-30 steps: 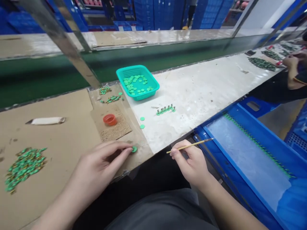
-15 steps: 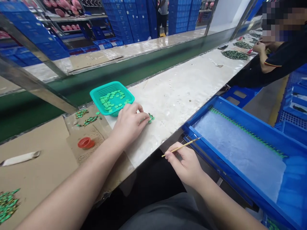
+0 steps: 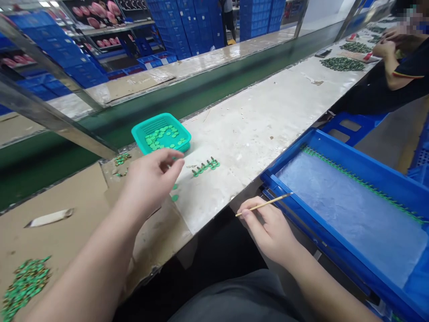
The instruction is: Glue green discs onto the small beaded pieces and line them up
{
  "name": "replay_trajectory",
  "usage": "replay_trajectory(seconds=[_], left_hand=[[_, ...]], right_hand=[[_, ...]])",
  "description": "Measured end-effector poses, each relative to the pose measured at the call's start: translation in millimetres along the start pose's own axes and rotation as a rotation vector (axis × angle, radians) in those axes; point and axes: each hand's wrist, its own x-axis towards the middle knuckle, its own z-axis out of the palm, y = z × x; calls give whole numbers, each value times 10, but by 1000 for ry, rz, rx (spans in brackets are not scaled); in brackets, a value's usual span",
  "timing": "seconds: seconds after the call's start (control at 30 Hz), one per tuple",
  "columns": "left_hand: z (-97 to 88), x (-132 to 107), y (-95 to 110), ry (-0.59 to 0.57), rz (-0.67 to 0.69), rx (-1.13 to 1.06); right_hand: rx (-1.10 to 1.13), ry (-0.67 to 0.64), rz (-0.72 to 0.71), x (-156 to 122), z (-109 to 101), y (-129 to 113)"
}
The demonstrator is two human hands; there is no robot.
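Observation:
My left hand (image 3: 147, 179) is above the left part of the white worktop, in front of the green basket (image 3: 139, 138) of flat green discs. Its thumb and forefinger are a little apart, with nothing visible between them. Just right of it stands a short row of small green pieces (image 3: 203, 167) with dark upright tips. Loose green discs (image 3: 174, 197) lie below the fingers. My right hand (image 3: 268, 228) grips a thin paintbrush (image 3: 266, 204) beyond the table edge, its tip pointing at the blue tray (image 3: 279, 190).
Along the tray's far side runs a line of green pieces (image 3: 362, 183) on a pale sheet. Cardboard (image 3: 77, 188) at left carries a pale tube (image 3: 50, 218) and a pile of green-brown pieces (image 3: 27, 284). A co-worker's arm (image 3: 398, 67) is at the upper right by dark green piles.
My left hand has moved left, away from the row of pieces, which now shows fully, and hides the red cup. My right hand keeps the paintbrush. The view has shifted slightly.

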Motion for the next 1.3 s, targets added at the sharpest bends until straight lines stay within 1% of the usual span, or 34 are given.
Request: replay_trajectory(seconds=[0.07, 0.1, 0.17, 0.27, 0.37, 0.5, 0.57, 0.63, 0.7, 0.77, 0.83, 0.9, 0.97, 1.03, 1.1, 1.17, 1.2, 1.23, 1.3], left_hand=[[-84, -157, -118, -114, -86, 36], [-93, -225, -163, -166, -116, 57], [-62, -324, -213, -221, -162, 100], [22, -370, -213, -244, -198, 149], [66, -330, -174, -284, -198, 177], [63, -277, -99, -331, -195, 168], [33, -316, -71, -334, -194, 141], [-33, -443, -82, -331, -189, 96], [-145, -664, -153, -352, -177, 35], [-286, -942, -294, -413, -155, -30], [-410, -1196, -482, -486, -147, -66], [-465, -1363, -668, -516, -153, -79], [-437, -1438, -801, -496, -160, -86], [-348, -1474, -865, -430, -162, -91], [-227, -1541, -876, -352, -163, -99], [-88, -1671, -857, -249, -160, -112], [-17, -1752, -844, -190, -152, -117], [53, -1834, -831, -75, -130, -113], [171, -1970, -810, 114, -55, -94]], right_hand=[[-13, -4, 16, -28, 2, -18], [-15, -12, 19, -36, 6, -34], [-15, -43, 19, -41, 19, -83], [-11, -97, 21, -41, 40, -169], [-18, -124, 38, -62, 59, -231], [-33, -145, 67, -116, 110, -311], [-36, -163, 69, -139, 147, -373], [-42, -193, 83, -158, 184, -443], [-53, -221, 114, -168, 218, -501], [-45, -251, 125, -165, 259, -532], [2, -299, 114, -140, 321, -540], [75, -330, 101, -87, 400, -545], [145, -327, 109, -4, 473, -569], [242, -326, 144, 102, 516, -624], [408, -380, 182, 211, 519, -696], [583, -450, 185, 304, 504, -757], [636, -450, 178, 340, 502, -776], [658, -409, 168, 371, 510, -787], [636, -252, 141, 420, 566, -785]])
